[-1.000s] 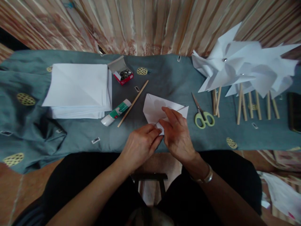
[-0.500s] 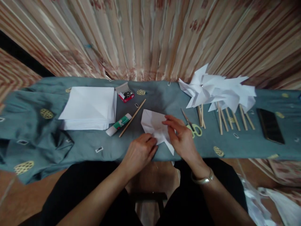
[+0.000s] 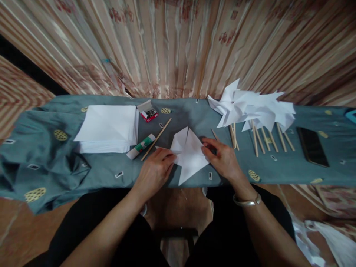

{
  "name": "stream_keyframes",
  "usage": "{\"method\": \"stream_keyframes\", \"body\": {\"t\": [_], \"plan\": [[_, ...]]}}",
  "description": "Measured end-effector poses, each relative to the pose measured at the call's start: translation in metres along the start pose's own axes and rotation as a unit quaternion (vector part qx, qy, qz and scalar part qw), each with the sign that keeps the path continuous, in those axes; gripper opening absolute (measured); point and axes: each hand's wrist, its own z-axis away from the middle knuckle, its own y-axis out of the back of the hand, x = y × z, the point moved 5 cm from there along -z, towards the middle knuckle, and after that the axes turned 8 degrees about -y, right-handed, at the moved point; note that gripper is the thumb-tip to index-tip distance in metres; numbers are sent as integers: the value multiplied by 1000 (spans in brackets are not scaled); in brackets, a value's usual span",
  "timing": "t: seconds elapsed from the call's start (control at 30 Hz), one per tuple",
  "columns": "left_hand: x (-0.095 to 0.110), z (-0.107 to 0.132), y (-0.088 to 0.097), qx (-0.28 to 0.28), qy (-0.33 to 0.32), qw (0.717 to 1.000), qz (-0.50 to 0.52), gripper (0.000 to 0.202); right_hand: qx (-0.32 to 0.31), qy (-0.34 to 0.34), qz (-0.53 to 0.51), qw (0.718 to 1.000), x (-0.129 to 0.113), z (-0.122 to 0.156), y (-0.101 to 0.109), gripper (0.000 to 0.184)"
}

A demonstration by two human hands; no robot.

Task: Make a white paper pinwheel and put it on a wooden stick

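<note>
A cut and partly folded white paper pinwheel [image 3: 190, 150] is between my hands, just above or on the cloth. My left hand [image 3: 157, 165] pinches its left point, fingers closed. At its right edge, my right hand [image 3: 222, 155] grips the paper between thumb and fingers. A wooden stick [image 3: 156, 139] and a green-and-white glue stick [image 3: 141, 147] lie beyond my left hand. The scissors' blade tip [image 3: 214, 134] shows past my right hand, which hides the handles.
A stack of white paper [image 3: 108, 124] lies left, beside a small open red box [image 3: 149, 112] of metal pins. Finished paper pinwheels [image 3: 253, 107] on sticks are piled at the right, near a black phone [image 3: 313, 146]. A pleated curtain [image 3: 172, 48] hangs behind the cloth-covered table [image 3: 105, 174].
The paper pinwheel has been turned, and its points now face other ways. My hands have moved apart to its left and right sides. The view has shifted slightly.
</note>
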Motion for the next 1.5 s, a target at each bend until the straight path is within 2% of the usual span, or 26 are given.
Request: {"method": "stream_keyframes", "body": {"t": [0.17, 0.27, 0.33, 0.4, 0.5, 0.7, 0.97, 1.1, 1.33, 1.5], "plan": [[-9, -8, 10, 29, -2, 999, -33, 25, -30, -35, 20, 999, 7, 31, 6, 19], [3, -7, 12, 32, -16, 999, -3, 23, -4, 4, 45, 999, 5, 43, 13, 20], [16, -4, 7, 3, -41, 998, 45, 26, 7, 54, 36, 998, 1, 47, 16, 22], [28, 0, -2, -43, -59, 994, 88, 32, -20, 100, 11, 995, -3, 50, 13, 25], [35, 6, -14, -83, -62, 991, 88, 30, -93, 125, -24, 988, -7, 53, 3, 32], [35, 8, -18, -75, -68, 994, 50, 19, -187, 121, -26, 974, -5, 55, -7, 49], [36, 8, -18, -76, -65, 994, 45, 25, -244, 107, -18, 964, -2, 55, -6, 55], [36, 8, -20, -82, -60, 994, 34, 23, -233, 103, -32, 966, -4, 55, -4, 49], [42, 6, -16, -44, -77, 995, 47, 19, -188, 72, -145, 969, -9, 48, -9, 14], [35, 8, -19, -30, -36, 995, 84, 19, -147, 29, -215, 965, -13, 40, -22, 9]]}}
